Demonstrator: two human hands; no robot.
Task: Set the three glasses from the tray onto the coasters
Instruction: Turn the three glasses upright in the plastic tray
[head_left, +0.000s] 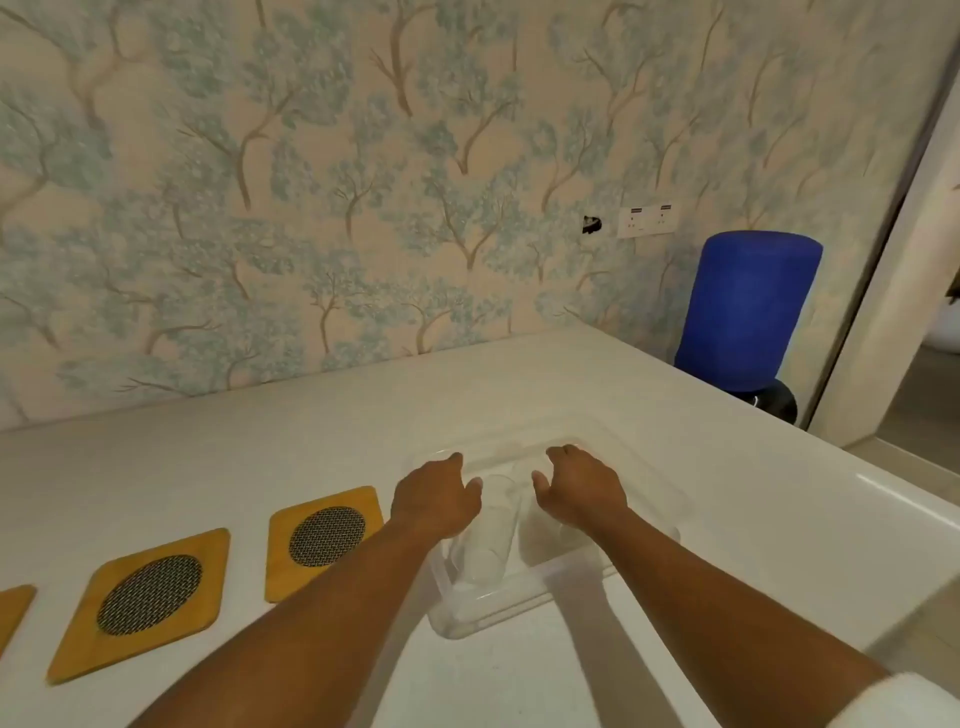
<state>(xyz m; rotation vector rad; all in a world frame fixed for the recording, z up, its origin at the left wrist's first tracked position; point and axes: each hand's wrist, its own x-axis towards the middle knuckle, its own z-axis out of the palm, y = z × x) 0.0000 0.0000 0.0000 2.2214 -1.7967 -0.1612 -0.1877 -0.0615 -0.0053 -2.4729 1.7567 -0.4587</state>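
Observation:
A clear plastic tray sits on the white table, right of centre. One clear glass stands upright in it, between my hands. My left hand hovers over the tray's left side, fingers apart and pointing down, its thumb close to that glass's rim. Over the tray's right side is my right hand, fingers spread and curled downward, nothing visibly in it. Any other glasses are too transparent or hidden to make out. Left of the tray lie yellow coasters with dark mesh centres: one nearest, one further left, one cut off at the edge.
The white table runs back to a wall papered with trees. Beyond its far right corner stands a blue cylindrical object. On the right the table edge drops off to the floor.

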